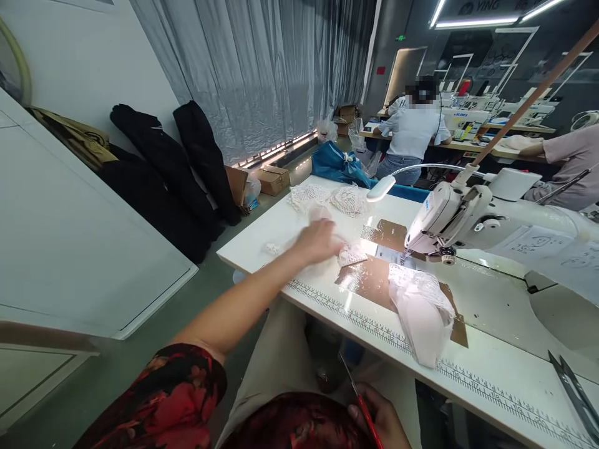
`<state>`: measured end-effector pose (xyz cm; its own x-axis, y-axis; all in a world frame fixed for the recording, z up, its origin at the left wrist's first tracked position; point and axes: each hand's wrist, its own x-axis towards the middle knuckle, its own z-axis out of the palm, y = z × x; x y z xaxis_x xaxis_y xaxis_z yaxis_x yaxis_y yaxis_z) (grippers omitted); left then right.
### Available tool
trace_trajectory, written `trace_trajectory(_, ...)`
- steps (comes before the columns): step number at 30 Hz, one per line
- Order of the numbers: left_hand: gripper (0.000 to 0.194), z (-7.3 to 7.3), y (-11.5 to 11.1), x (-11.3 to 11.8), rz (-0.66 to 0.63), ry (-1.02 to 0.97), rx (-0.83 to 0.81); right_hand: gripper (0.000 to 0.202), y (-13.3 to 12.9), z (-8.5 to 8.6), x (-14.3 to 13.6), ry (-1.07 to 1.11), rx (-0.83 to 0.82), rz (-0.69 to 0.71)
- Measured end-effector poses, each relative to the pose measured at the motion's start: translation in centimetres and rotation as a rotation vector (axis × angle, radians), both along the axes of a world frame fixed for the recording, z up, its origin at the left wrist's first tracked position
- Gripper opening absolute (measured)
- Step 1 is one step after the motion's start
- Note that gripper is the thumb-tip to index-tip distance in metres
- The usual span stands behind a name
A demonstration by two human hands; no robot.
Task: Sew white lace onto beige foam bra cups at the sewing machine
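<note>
My left hand (319, 242) is over the white table, blurred by motion, with pale sheer fabric (319, 214) around its fingers; its grip is unclear. Beside its fingertips lies a small lace piece (352, 254). Two white lace pieces (349, 201) rest farther back. My right hand (381, 415), low near my lap, is closed around a red-handled pointed tool (367, 416). A white lace-topped fabric piece (421, 315) lies below the sewing machine's needle area and hangs toward the table's front edge.
The sewing machine (505, 218) stands at the right, with a lamp (381, 188) beside it. Black scissors (574, 390) lie at the right. A ruler strip (346, 310) runs along the front edge. Brown sheets (367, 282) cover part of the table. People sit at machines behind.
</note>
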<state>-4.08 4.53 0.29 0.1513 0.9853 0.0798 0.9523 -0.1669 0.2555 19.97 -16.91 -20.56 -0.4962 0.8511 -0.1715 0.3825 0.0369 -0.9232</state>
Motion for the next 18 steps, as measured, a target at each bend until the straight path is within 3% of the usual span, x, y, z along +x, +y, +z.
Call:
trace_trajectory(3,0.049,-0.8,1.8,-5.2,0.200,0.087,-0.082,0.050,0.1,0.6,-0.3,0.084,-0.216,-0.115)
trace_trajectory(6,0.038,-1.9,1.9,-7.8,0.218,0.092,-0.057,0.052,0.1,0.8,-0.6,0.094,-0.254,-0.101)
trace_trajectory(11,0.024,-2.5,1.3,-8.4,0.177,0.073,0.022,0.058,0.2,0.4,-0.8,0.037,-0.223,-0.060)
trace_trajectory(18,0.048,-1.5,1.5,-9.1,0.112,0.049,-0.091,0.048,-0.3,-0.2,-1.1,0.077,-0.272,-0.180)
